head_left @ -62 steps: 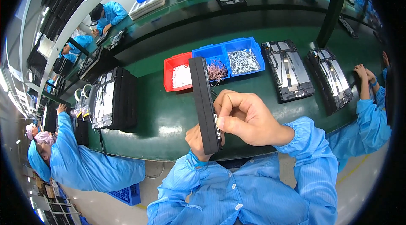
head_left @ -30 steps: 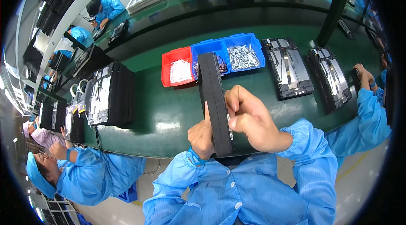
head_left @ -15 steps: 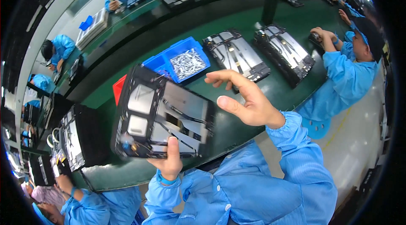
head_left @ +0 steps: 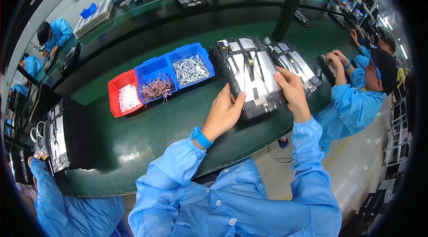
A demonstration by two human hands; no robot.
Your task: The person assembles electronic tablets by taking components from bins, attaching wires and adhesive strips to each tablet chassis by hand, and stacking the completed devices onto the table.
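An opened tablet-like device (head_left: 263,74), with silver plates, black cables and a dark frame, lies over the right part of the bench, where a similar one lay before. My left hand (head_left: 226,110) grips its lower left edge, the thumb along the side and the other fingers partly hidden. On the opposite edge my right hand (head_left: 292,87) is closed, thumb on the rim, some fingers hidden beneath or behind. Whether the device rests on another one below, I cannot tell. Close beside it on the right is a second similar device (head_left: 307,73).
Left of the device stand a blue bin of silvery screws or pins (head_left: 191,70), a blue bin of brownish small parts (head_left: 157,87) and a red bin of white pieces (head_left: 128,97). A dark stack of devices (head_left: 78,136) is farther left. A co-worker (head_left: 361,90) sits at right.
The device has moved from the left, over the bins, to the right and been laid flatter. My right hand, open before, now grips its right edge. The bins are uncovered.
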